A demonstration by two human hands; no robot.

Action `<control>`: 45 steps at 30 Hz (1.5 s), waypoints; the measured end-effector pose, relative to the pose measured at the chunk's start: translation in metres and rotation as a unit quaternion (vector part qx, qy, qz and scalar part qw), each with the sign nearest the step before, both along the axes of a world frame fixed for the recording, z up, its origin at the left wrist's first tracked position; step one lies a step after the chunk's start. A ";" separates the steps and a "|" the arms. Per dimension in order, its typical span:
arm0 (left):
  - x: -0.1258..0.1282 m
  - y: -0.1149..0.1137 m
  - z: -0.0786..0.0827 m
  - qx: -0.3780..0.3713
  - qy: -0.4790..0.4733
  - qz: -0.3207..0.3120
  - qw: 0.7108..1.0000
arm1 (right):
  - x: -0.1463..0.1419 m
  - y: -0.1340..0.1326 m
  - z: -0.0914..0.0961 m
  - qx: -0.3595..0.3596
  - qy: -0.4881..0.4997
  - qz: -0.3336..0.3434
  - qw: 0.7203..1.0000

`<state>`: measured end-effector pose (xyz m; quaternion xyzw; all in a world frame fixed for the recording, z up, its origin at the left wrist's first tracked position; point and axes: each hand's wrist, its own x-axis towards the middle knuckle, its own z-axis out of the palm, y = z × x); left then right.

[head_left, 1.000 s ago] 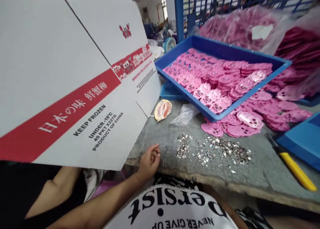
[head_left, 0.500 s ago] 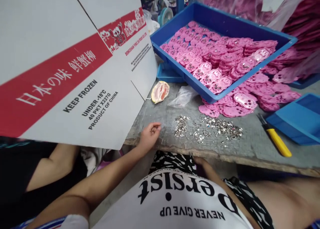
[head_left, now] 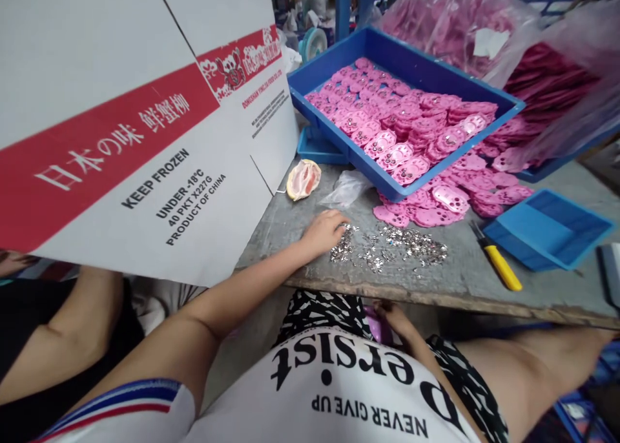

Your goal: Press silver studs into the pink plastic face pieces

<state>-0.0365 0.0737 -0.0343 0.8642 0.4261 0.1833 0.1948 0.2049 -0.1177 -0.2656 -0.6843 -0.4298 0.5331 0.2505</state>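
My left hand (head_left: 325,231) lies low over the table, fingers reaching out to the left end of a heap of small shiny metal pieces (head_left: 411,244). The fingertips touch or nearly touch the pieces; no held piece shows. Below the table edge, by my lap, my right hand (head_left: 394,317) has curled fingers, partly hidden, and I cannot make out what is in them. Beside it shows a smooth purple thing (head_left: 378,327). Beyond the metal pieces lie loose pink plastic plates (head_left: 450,199) with holes.
A blue tray (head_left: 504,107) full of pink plates rests tilted on a smaller blue tray (head_left: 320,147). A large white carton (head_left: 217,172) stands left. Also here: a cut fruit rind (head_left: 303,179), a clear bag (head_left: 346,188), a yellow-handled tool (head_left: 504,268) and a blue bin (head_left: 552,230).
My left hand has moved right and forward from the table's front to the metal pieces, its fingers straightening. More of my right hand and the purple thing shows; the view has shifted right.
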 end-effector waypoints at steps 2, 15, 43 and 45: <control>0.026 0.006 0.007 0.018 0.026 -0.057 0.998 | 0.007 -0.010 0.003 -0.009 0.010 -0.005 1.000; 0.110 0.070 0.011 0.040 0.190 -0.156 0.968 | 0.022 -0.027 0.006 -0.008 0.059 -0.075 0.995; 0.115 0.061 0.014 0.015 0.190 -0.180 0.965 | 0.021 -0.022 0.005 -0.034 0.073 -0.084 0.993; 0.113 0.062 0.014 0.002 0.181 -0.178 0.967 | 0.020 -0.022 0.005 -0.034 0.069 -0.085 0.993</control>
